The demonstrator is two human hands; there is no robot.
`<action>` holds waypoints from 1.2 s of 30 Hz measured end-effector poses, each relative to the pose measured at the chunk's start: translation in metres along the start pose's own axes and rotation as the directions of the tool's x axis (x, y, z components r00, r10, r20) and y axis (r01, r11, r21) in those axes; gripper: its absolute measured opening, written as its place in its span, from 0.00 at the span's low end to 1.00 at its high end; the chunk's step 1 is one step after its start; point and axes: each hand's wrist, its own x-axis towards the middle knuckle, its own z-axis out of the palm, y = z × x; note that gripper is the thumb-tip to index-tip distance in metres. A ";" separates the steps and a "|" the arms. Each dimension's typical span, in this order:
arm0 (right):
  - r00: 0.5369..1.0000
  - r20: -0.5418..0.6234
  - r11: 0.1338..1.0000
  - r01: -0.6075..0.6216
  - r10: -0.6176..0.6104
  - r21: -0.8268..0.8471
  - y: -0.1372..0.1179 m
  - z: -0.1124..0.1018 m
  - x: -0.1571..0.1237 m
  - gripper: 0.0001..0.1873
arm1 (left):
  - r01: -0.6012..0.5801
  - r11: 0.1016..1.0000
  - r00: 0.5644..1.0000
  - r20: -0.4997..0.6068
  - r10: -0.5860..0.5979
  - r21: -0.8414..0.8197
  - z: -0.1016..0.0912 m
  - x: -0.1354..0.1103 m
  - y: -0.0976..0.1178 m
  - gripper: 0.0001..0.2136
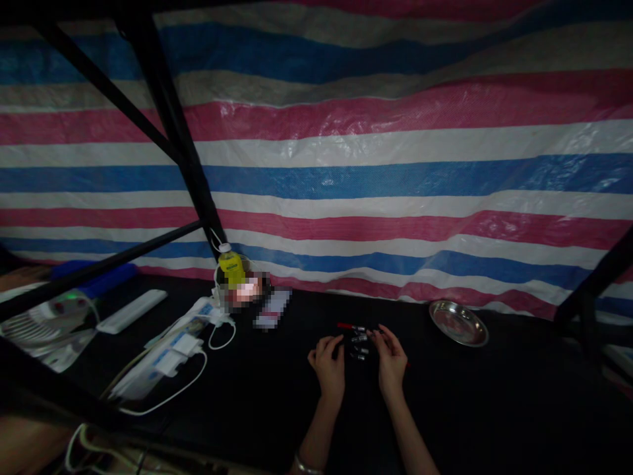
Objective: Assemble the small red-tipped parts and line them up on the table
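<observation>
Both of my hands rest on a black table, close together. My left hand has its fingers curled, fingertips beside several small dark parts with metal tips that lie between the hands. My right hand lies with fingers stretched toward the same parts, touching or almost touching them. A thin red stick-like piece lies just beyond them. The scene is dim, and I cannot make out whether either hand pinches a part.
A round metal dish sits to the right. At the left are a yellow bottle, a white power strip with cables, a white remote-like bar and a small fan. A striped tarp and black frame bars stand behind.
</observation>
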 end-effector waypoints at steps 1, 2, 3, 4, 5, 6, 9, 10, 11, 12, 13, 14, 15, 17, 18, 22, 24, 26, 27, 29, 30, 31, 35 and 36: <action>1.000 -0.005 1.000 -0.002 0.002 -0.010 -0.001 0.000 0.000 0.25 | -0.005 1.000 1.000 0.007 0.005 0.000 0.000 0.000 0.001 0.11; 1.000 -0.009 1.000 -0.006 0.006 -0.026 -0.001 0.000 -0.001 0.25 | -0.005 1.000 1.000 0.007 0.005 0.000 0.000 0.000 0.001 0.11; 1.000 -0.009 0.999 -0.009 0.009 -0.044 -0.002 0.001 -0.001 0.25 | 0.002 1.000 1.000 0.001 -0.002 0.000 0.000 -0.001 0.000 0.11; 1.000 -0.003 0.998 -0.010 0.010 -0.064 -0.003 0.002 -0.002 0.25 | 0.008 1.000 1.000 -0.006 -0.008 0.000 0.001 -0.001 0.000 0.11; 1.000 0.007 0.997 -0.007 0.007 -0.082 -0.004 0.003 -0.003 0.25 | 0.009 1.000 1.000 -0.013 -0.009 -0.002 0.002 -0.001 -0.001 0.11; 1.000 0.020 0.995 0.004 -0.002 -0.099 -0.005 0.004 -0.005 0.25 | 0.005 1.000 1.000 -0.018 -0.005 -0.006 0.003 -0.001 -0.003 0.11; 0.993 0.077 0.983 0.103 -0.091 -0.155 -0.009 0.006 -0.008 0.20 | -0.034 0.999 0.999 -0.029 0.033 -0.032 0.004 -0.001 -0.005 0.10; 0.986 0.103 0.974 0.146 -0.130 -0.172 -0.009 0.006 -0.009 0.19 | -0.051 0.998 0.998 -0.030 0.050 -0.044 0.004 -0.001 -0.005 0.10; 0.978 0.131 0.966 0.184 -0.161 -0.184 -0.009 0.006 -0.010 0.18 | -0.067 0.996 0.998 -0.025 0.066 -0.054 0.004 0.000 -0.004 0.10; 0.971 0.159 0.959 0.210 -0.180 -0.191 -0.008 0.006 -0.010 0.18 | -0.082 0.995 0.997 -0.016 0.081 -0.064 0.003 0.000 -0.003 0.09; 0.965 0.185 0.955 0.222 -0.187 -0.194 -0.007 0.006 -0.011 0.18 | -0.096 0.993 0.995 -0.001 0.097 -0.075 0.003 0.000 -0.002 0.09; 0.961 0.204 0.955 0.225 -0.185 -0.196 -0.006 0.006 -0.012 0.20 | -0.107 0.990 0.994 0.011 0.109 -0.087 0.002 0.001 -0.001 0.09; 0.960 0.215 0.954 0.225 -0.182 -0.198 -0.004 0.006 -0.012 0.22 | -0.114 0.988 0.993 0.021 0.117 -0.101 0.002 0.001 0.000 0.09; 0.958 0.213 0.946 0.237 -0.190 -0.222 -0.001 0.005 -0.012 0.23 | -0.125 0.983 0.991 0.028 0.130 -0.135 0.001 0.002 0.002 0.09; 0.958 0.199 0.935 0.254 -0.207 -0.246 0.000 0.004 -0.012 0.22 | -0.130 0.979 0.990 0.029 0.136 -0.155 0.001 0.002 0.003 0.09; 0.933 0.141 0.855 0.360 -0.331 -0.374 -0.002 0.000 -0.012 0.19 | -0.128 0.963 0.989 0.041 0.142 -0.238 0.002 0.003 0.003 0.12; 0.909 0.151 0.815 0.415 -0.388 -0.404 -0.005 -0.001 -0.012 0.18 | -0.095 0.959 0.993 0.039 0.109 -0.269 0.003 0.005 0.001 0.12; 0.886 0.181 0.787 0.463 -0.428 -0.407 -0.008 -0.002 -0.012 0.16 | -0.042 0.957 0.998 0.030 0.053 -0.287 0.004 0.006 -0.002 0.12; 0.876 0.198 0.778 0.482 -0.440 -0.403 -0.008 -0.002 -0.012 0.15 | -0.018 0.957 0.999 0.025 0.027 -0.290 0.005 0.007 -0.004 0.12; 0.862 0.235 0.767 0.507 -0.449 -0.395 -0.009 -0.002 -0.012 0.14 | 0.006 0.959 1.000 0.023 0.001 -0.284 0.007 0.008 -0.008 0.13; 0.858 0.252 0.764 0.513 -0.448 -0.391 -0.008 -0.002 -0.012 0.14 | 0.008 0.961 1.000 0.026 -0.001 -0.277 0.008 0.008 -0.010 0.13; 0.856 0.264 0.763 0.515 -0.444 -0.390 -0.008 -0.002 -0.011 0.14 | 0.008 0.963 1.000 0.030 0.000 -0.269 0.009 0.008 -0.012 0.12; 0.875 0.258 0.777 0.483 -0.410 -0.404 -0.007 -0.003 -0.009 0.14 | 0.022 0.969 0.999 0.038 -0.013 -0.247 0.012 0.012 -0.016 0.13; 0.883 0.251 0.785 0.468 -0.397 -0.406 -0.006 -0.003 -0.009 0.14 | 0.023 0.971 0.999 0.037 -0.014 -0.237 0.013 0.014 -0.017 0.13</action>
